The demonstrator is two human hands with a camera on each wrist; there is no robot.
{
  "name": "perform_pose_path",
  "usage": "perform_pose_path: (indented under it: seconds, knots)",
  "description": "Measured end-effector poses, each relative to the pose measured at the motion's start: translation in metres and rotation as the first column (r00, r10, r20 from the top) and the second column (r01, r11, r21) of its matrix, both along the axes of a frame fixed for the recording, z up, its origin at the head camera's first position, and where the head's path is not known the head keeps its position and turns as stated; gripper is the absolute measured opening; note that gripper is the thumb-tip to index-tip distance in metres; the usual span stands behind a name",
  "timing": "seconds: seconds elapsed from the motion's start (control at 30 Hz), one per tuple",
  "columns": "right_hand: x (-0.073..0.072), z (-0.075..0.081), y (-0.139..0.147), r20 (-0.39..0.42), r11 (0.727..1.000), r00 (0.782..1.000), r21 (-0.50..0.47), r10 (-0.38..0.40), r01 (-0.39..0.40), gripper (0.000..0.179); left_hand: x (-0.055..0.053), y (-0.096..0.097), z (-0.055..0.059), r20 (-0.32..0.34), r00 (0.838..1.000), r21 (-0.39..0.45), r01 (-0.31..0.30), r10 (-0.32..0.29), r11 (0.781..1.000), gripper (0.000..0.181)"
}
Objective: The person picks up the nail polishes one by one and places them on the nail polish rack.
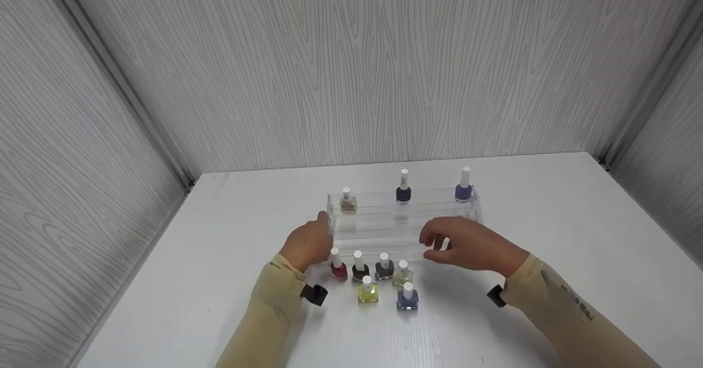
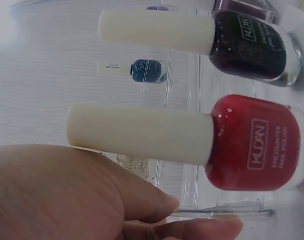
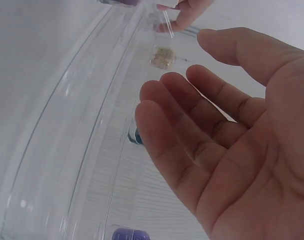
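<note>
Beige long sleeves [image 1: 269,307] come in closest at the bottom of the head view, each w/ a small black block [image 1: 314,294] at the wrist. Just ahead on the smooth white tabletop [image 1: 165,280] stand two squat glass nail-polish bottles w/ white caps: a bright yellow bottle [image 1: 368,293] on the L and a slate-blue bottle [image 1: 407,301] on the R. Bhd them, a row of four more, all upright, runs L to R — a red bottle [image 1: 339,271] (label reads KUDAN), a very dark bottle [image 1: 361,272], a dark grey bottle [image 1: 385,270] and a pale see-through bottle [image 1: 402,277]. Right behind that row sits a clear plastic tiered rack [image 1: 373,230]; toward its back, spaced well apart, are a beige glittery bottle [image 1: 348,205] nr the L end, a dark navy bottle [image 1: 403,195] mid and a purple bottle [image 1: 463,193] nr the R end. Left hand [image 1: 310,243] is at the rack's L end, thumb and fingers pinching the clear end panel btwn them. Right hand [image 1: 467,244] hangs over the rack's R front part w/ nothing in it — fingers loosely bent, thumb held apart. Grey-white wood-grain panels [image 1: 357,71] stand around the tabletop.
</note>
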State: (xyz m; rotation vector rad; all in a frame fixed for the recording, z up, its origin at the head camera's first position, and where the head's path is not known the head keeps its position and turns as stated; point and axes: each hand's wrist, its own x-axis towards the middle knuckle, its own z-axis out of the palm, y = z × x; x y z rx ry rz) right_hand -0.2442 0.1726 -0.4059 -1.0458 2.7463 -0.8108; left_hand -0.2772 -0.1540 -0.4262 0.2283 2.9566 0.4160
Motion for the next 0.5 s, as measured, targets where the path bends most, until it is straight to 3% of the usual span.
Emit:
perform_pose_path:
  seconds: [0.27,0.5]
  knots:
    - [0.006,-0.007,-0.022,-0.052,0.997,0.996,0.002,0.072,-0.072,0.021,0.002,0.002,0.001,-0.015,1.0,0.006,0.005,-0.005,1.0,0.043]
    - [0.006,-0.012,-0.034,-0.088,0.993,0.989,0.041,0.116,-0.113,0.015,0.003,0.005,-0.002,-0.014,1.0,0.0,0.004,-0.004,1.0,0.047]
